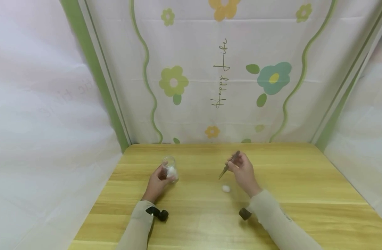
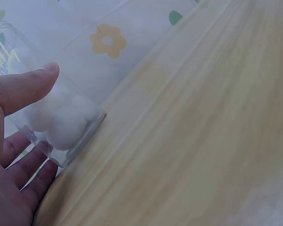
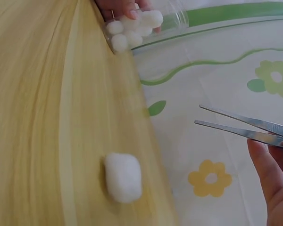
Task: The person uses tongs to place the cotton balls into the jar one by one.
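Note:
My left hand grips a clear glass jar standing on the table, thumb on the near side and fingers behind it. Several white cotton balls fill its lower part. Between thumb and fingers, my right hand holds metal tweezers, tips pointing down and to the left. Those tips are slightly apart with nothing between them. Below them, a single cotton ball lies on the table, apart from the tweezers. The right wrist view shows this loose cotton ball close up.
The wooden table reaches back to a white curtain printed with flowers and lettering. More white fabric hangs along the left side, and also on the right. A black wrist camera sits by the right cuff.

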A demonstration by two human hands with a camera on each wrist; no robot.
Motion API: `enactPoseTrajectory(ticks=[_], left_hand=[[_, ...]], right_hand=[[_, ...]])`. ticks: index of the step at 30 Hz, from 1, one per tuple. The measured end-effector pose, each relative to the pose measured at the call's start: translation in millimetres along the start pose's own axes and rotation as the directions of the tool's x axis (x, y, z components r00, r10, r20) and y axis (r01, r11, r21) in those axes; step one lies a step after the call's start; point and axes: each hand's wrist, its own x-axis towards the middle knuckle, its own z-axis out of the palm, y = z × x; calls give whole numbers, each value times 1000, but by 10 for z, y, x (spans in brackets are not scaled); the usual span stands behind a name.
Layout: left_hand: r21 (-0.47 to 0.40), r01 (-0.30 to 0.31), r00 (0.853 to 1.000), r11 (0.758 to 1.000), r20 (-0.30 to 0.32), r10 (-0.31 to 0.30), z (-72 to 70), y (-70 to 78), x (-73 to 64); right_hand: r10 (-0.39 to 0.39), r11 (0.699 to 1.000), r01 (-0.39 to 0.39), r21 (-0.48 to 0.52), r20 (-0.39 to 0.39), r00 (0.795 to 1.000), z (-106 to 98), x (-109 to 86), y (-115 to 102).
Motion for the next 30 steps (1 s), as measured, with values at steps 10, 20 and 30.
enactPoseTrajectory(ticks=[10,20,30], left_hand=[[-32,15,999,999,-52,-17,27,-382,110],[-25,-24,998,999,-58,23,33,-387,97],[-29,4,998,1000,-55,-6,38,-367,104]], right_hand=[[2,1000,-2,-22,-4,1000,-70,-82,45],[1,998,-1,-69,-8,1000,-172,-157,146],[33,996,-34,-77,-19,999,-203,-181,154]])
